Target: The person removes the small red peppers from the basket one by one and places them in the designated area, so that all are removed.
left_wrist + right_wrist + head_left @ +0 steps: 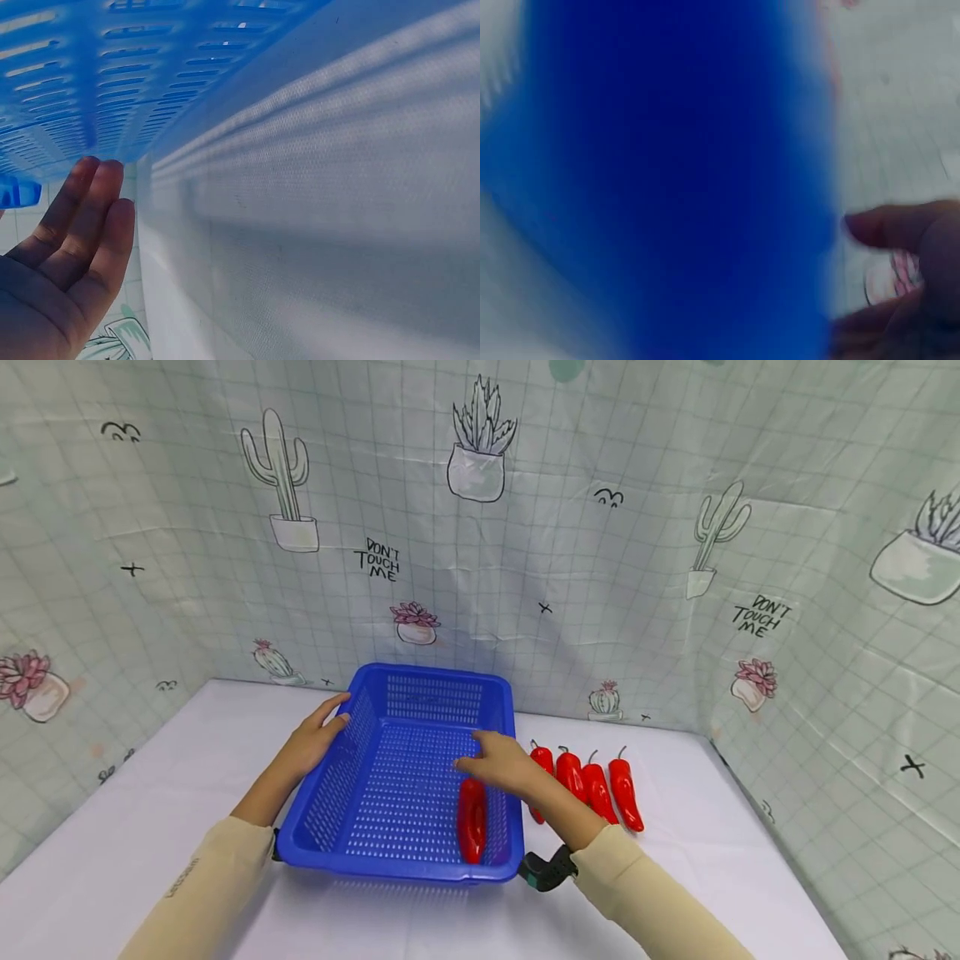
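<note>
A blue perforated plastic basket stands on the white table. My left hand holds its left rim, the thumb over the edge. In the left wrist view, fingers lie against the basket's slotted outer wall. My right hand reaches over the right wall into the basket, thumb and fingers apart, with nothing seen between them. Just below it, one red chili pepper lies lengthwise on the basket floor. In the right wrist view, the blurred blue wall hides much of the right hand.
Right of the basket, several red chili peppers with stems lie side by side, the outermost red pepper in full view and others partly behind my right forearm. A grey cloth printed with cacti hangs around the back and sides of the table.
</note>
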`<action>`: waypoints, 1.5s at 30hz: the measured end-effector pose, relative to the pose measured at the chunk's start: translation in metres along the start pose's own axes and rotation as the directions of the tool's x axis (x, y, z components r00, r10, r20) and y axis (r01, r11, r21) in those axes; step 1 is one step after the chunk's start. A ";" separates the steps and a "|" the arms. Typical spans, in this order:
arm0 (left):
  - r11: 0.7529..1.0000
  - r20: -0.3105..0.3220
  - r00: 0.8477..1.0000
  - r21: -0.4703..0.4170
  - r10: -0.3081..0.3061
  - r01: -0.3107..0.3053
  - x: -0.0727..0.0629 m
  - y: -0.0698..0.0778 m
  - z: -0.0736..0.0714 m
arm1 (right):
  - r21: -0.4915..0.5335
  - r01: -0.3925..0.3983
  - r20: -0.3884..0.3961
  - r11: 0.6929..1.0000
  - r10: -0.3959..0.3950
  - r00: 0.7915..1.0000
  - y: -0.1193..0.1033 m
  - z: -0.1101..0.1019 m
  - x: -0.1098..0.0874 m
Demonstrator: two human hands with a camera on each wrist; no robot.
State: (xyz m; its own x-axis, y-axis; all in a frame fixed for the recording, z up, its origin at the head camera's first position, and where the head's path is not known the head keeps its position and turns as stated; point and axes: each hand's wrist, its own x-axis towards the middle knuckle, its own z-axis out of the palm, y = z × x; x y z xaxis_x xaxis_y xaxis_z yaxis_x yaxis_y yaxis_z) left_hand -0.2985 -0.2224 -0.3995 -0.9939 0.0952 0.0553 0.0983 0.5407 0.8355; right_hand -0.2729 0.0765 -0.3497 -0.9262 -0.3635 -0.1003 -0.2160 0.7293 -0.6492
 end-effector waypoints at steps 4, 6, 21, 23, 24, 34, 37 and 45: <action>1.000 0.000 1.000 0.012 -0.006 0.006 -0.001 0.002 -0.001 | -0.155 0.048 0.057 0.987 -0.039 0.998 -0.007 0.004 0.002; 1.000 0.002 1.000 0.013 -0.006 0.006 -0.001 0.002 -0.001 | -0.184 0.051 0.093 0.982 -0.034 0.995 -0.009 0.005 0.003; 0.999 0.016 1.000 0.030 -0.011 0.010 -0.002 0.000 -0.003 | -0.251 -0.070 0.242 0.965 0.133 0.961 -0.021 0.006 0.014; 0.999 0.021 1.000 0.033 -0.011 0.010 -0.003 0.000 -0.004 | -0.200 -0.123 0.247 0.972 0.172 0.954 -0.022 0.007 0.016; 1.000 0.024 1.000 0.029 -0.010 0.009 -0.003 0.000 -0.004 | -0.177 -0.148 0.246 0.973 0.190 0.950 -0.023 0.007 0.017; 0.999 0.003 0.999 -0.024 0.041 -0.040 -0.004 0.000 -0.002 | -0.114 -0.240 0.282 0.964 0.263 0.923 -0.018 0.022 0.023; 0.999 0.004 0.999 -0.026 0.034 -0.034 -0.004 0.000 -0.003 | -0.095 -0.248 0.368 0.964 0.265 0.891 -0.017 0.027 0.024; 1.000 0.019 1.000 -0.008 0.005 -0.005 -0.003 0.002 -0.003 | -0.161 -0.160 0.474 0.974 0.219 0.853 -0.019 0.034 0.025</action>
State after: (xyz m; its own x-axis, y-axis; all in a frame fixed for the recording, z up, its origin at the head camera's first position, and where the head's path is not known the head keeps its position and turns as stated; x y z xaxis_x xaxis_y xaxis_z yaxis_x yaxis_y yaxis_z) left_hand -0.2950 -0.2242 -0.3964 -0.9923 0.1140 0.0493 0.1030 0.5331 0.8398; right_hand -0.2815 0.0333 -0.3656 -0.6906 -0.4253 -0.5850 -0.1115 0.8618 -0.4949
